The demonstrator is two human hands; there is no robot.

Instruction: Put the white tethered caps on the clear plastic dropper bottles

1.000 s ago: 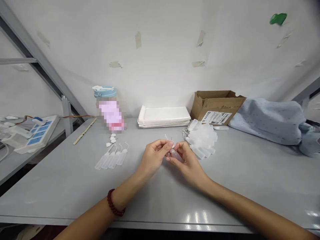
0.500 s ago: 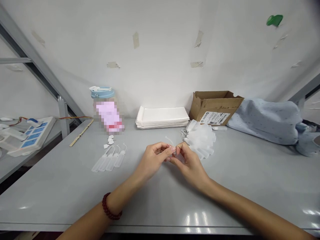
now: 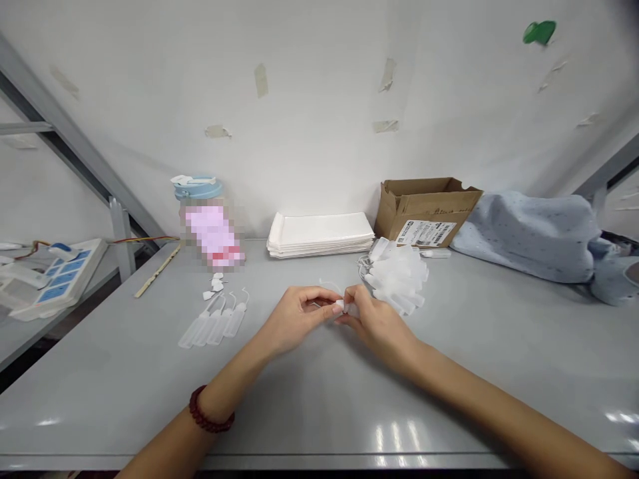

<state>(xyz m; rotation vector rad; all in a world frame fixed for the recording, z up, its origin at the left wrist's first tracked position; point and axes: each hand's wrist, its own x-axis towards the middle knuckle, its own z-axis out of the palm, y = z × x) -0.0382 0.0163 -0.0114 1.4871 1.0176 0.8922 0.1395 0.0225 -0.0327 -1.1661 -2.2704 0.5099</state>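
Observation:
Over the middle of the grey table, my left hand [image 3: 304, 314] pinches a small white piece [image 3: 340, 304] between thumb and fingertips. My right hand [image 3: 372, 316] meets it there, its fingers closed on a translucent tube [image 3: 352, 310] mostly hidden by them. A thin white string [image 3: 327, 285] curves out behind my left fingers. Beyond my right hand lies a fanned pile of translucent tubes [image 3: 399, 274]. Several more tubes with strings [image 3: 212, 326] lie side by side on the left, below a few small white pieces [image 3: 216, 283].
A stack of white trays or envelopes [image 3: 322, 233] lies against the wall, beside an open cardboard box [image 3: 426, 209] and light blue cloth [image 3: 529, 233]. Further left are a blue-lidded container [image 3: 198, 189], a wooden strip [image 3: 157, 269] and a white device [image 3: 64, 279] on a lower surface.
My fingertips have come closer together, and the small white piece now shows between them. The string sits further left. The whole view has shifted slightly.

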